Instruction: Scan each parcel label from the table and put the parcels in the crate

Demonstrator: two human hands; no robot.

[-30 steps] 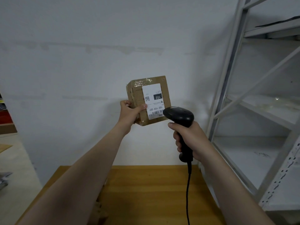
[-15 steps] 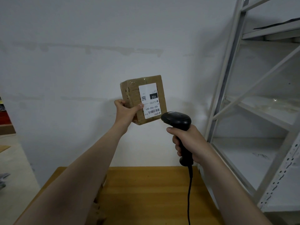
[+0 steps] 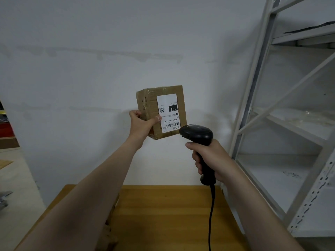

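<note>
Above the far end of the table [image 3: 163,214], against a blank grey-white wall [image 3: 90,78]: left hand [image 3: 140,124] holds one parcel [image 3: 161,111] up in the air, thumb pressed across the front face at the label's edge, fingers curled behind the lower left corner. Right hand [image 3: 212,158] is wrapped round the handle of the scanner [image 3: 197,134], whose head sits just below and beside the parcel's lower right corner; whether the trigger is pulled, cannot tell. Judged stage: scanning this parcel, with placing it yet to come. No crate in view, so the count of finished parcels is unknown. Parcel is a small corrugated cardboard box, brown, wrapped in glossy, wrinkled clear tape, corners slightly crushed. Label [image 3: 168,113] is smooth white paper, upside down, with a barcode and a black "102" block. Scanner is matte black plastic, rounded, with a black cable [image 3: 211,214] hanging down. Table is honey-coloured wood, fine-grained. Pale metal shelving rack [image 3: 253,87] stands to the right.
</note>
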